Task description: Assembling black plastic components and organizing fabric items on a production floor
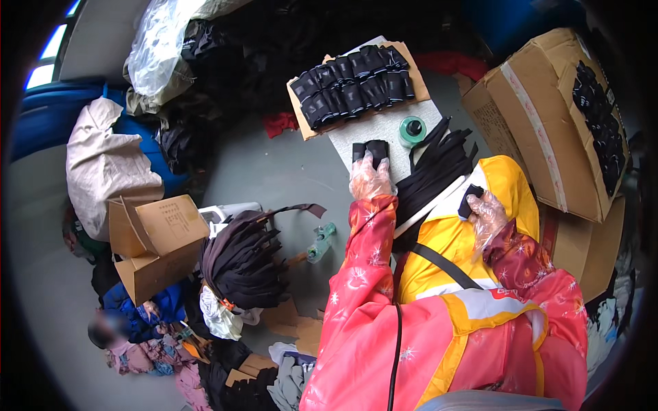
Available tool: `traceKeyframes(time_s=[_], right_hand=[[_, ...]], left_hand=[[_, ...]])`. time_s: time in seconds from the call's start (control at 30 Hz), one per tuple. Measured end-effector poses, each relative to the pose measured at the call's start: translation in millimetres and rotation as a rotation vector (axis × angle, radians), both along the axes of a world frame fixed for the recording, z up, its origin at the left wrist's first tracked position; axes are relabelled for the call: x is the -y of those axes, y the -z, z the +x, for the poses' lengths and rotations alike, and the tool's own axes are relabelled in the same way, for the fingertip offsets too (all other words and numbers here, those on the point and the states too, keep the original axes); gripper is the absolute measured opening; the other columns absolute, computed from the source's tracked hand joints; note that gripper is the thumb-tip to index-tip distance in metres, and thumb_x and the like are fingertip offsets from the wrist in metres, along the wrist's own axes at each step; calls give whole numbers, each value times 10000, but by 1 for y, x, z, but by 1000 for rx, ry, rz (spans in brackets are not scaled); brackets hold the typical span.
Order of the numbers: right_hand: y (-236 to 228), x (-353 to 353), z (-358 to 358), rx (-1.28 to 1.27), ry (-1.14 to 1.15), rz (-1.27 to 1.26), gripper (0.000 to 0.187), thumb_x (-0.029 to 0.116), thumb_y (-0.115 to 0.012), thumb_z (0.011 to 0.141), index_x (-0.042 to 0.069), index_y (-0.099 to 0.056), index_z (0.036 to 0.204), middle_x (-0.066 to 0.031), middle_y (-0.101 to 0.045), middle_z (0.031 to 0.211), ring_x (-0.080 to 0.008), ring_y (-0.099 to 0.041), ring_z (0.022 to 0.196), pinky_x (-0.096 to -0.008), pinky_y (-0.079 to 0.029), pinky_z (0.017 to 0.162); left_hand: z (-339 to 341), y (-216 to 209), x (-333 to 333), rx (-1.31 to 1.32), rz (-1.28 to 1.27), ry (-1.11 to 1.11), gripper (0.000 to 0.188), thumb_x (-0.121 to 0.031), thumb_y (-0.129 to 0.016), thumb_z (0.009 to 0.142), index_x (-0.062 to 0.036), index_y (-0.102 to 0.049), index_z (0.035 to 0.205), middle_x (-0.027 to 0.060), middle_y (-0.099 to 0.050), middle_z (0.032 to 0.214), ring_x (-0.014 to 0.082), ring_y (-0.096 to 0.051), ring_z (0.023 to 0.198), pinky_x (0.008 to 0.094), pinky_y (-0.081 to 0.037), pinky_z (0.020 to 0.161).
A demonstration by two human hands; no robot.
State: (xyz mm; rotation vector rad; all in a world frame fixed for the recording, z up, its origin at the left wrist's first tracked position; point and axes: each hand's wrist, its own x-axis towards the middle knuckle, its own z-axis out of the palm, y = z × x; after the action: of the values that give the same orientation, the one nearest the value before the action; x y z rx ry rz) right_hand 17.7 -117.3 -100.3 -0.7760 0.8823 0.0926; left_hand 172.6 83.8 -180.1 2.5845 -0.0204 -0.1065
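My left hand (372, 179), in a clear plastic glove, has its fingers on small black fabric rolls (376, 148) at the near edge of a white board (343, 142). My right hand (488, 214), gloved alike, closes around another black fabric roll (470, 201) above my yellow apron (510, 179). Between the hands lies a fanned pile of long black fabric strips (430, 172). Rows of similar black rolls (351, 83) sit on a cardboard sheet (299, 118) at the board's far end. A green bottle with a black cap (412, 131) stands beside the strips.
To the right, a large open cardboard box (526, 116) holds many black rolls. At left are a black strip bundle (243, 260), another green bottle (321, 243), a smaller carton (161, 233) and a pale sack (106, 168). Another person (140, 322) is at lower left.
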Motion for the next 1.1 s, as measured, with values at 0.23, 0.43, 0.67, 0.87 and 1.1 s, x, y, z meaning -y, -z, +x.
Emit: traceKeyframes(time_s=[0.23,0.43,0.67,0.87,1.1], right_hand=[[2,-6,13,-25,31,29,98,21,-605,844,55,-545,913,3,-523,764,-87,-437,634,-206,-376,587],[3,-17,31,-85,-38,-55,177,-1,-610,832,28,-556,998,-16,-567,817,-109,-525,707,-228,-425,630],[-9,-20,50,-32,-220,127,291,46,-660,806,13,-548,1072,-45,-587,888,-172,-599,807,-319,-504,771],[-12,-10,39,163,-179,271,252,12,-607,846,1,-534,1087,-83,-584,925,-195,-596,897,-347,-512,831],[-37,25,13,411,-488,-134,284,-103,-642,726,52,-616,962,-28,-600,936,-170,-582,902,-286,-464,827]], left_hand=[[9,6,10,-163,73,-43,521,-310,-733,722,-62,-595,1159,187,-595,1076,355,-584,996,416,-469,870],[9,30,11,-215,-138,-230,385,-265,-799,633,-43,-663,916,174,-615,973,332,-589,969,397,-468,844],[-5,10,-18,-343,-879,-350,251,-53,-724,644,-28,-619,871,14,-612,722,118,-557,616,261,-467,611],[-40,-72,-14,-701,-1133,-222,377,102,-600,723,19,-593,1090,49,-623,939,136,-580,788,261,-477,735],[-64,-127,17,-969,-1276,229,404,31,-600,704,21,-582,1108,75,-612,1026,160,-559,943,284,-420,857]])
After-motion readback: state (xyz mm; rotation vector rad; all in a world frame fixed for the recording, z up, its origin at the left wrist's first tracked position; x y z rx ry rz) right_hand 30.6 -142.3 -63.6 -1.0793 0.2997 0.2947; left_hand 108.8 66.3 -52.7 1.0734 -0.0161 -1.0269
